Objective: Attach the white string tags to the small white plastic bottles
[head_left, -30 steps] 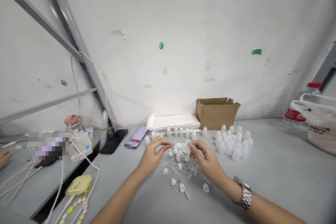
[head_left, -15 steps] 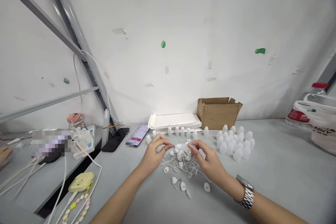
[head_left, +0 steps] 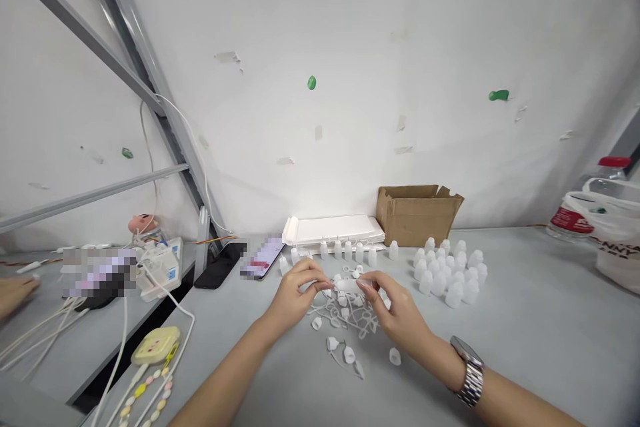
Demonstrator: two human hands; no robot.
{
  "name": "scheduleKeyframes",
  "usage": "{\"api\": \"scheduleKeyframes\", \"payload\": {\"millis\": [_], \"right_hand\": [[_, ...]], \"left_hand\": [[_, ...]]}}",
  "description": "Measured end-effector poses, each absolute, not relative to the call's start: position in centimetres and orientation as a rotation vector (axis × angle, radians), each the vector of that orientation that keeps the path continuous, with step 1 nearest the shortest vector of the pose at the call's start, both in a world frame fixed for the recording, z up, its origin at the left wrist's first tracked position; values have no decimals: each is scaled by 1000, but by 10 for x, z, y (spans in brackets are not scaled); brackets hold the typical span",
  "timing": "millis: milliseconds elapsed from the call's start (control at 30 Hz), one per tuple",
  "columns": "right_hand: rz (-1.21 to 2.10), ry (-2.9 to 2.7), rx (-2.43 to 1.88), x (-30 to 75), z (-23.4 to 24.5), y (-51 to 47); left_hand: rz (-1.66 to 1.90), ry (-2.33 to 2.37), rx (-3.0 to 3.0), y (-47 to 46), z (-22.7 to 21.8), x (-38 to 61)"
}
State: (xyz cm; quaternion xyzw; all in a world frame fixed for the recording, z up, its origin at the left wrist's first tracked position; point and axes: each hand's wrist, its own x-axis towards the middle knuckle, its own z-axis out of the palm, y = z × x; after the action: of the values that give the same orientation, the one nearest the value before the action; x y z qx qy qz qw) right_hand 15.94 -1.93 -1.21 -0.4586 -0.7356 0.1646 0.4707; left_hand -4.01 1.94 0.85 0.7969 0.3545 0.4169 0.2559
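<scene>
Between my two hands a small white plastic bottle [head_left: 347, 285] lies sideways above the table. My left hand [head_left: 299, 293] pinches its narrow left end with thumb and forefinger; the tip there is hidden by the fingers. On the other end, my right hand [head_left: 395, 307] is closed round the bottle's base. Below is a heap of white caps with looped straps [head_left: 345, 313]. A few more strapped caps [head_left: 349, 353] lie nearer to me. One loose cap [head_left: 395, 356] rests under my right wrist.
Several uncapped bottles [head_left: 445, 270] stand grouped at right. A row of bottles [head_left: 348, 251] stands before white flat packs [head_left: 333, 229] and a cardboard box [head_left: 420, 217]. Phones [head_left: 263, 257], cables and a power strip [head_left: 163, 267] lie left. Another person's hand [head_left: 17, 293] shows far left.
My right hand has closed further over the bottle and shifted slightly left. The other person's hand at the far left has moved further into view.
</scene>
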Motion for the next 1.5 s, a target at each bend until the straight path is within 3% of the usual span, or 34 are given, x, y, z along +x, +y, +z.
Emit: {"api": "scheduleKeyframes", "payload": {"millis": [200,467,1133,1500], "right_hand": [[382,-1794,-1099,163,-9,-15],[489,-1603,-1127,163,-7,-15],[378,-1713,-1119,158,-14,-19],[550,-2005,-1119,163,-3,-17]], "left_hand": [[1086,959,2092,22,11,-40],[1319,988,1813,32,8,-44],[1225,988,2092,15,11,-35],[1159,936,2072,23,17,-46]]}}
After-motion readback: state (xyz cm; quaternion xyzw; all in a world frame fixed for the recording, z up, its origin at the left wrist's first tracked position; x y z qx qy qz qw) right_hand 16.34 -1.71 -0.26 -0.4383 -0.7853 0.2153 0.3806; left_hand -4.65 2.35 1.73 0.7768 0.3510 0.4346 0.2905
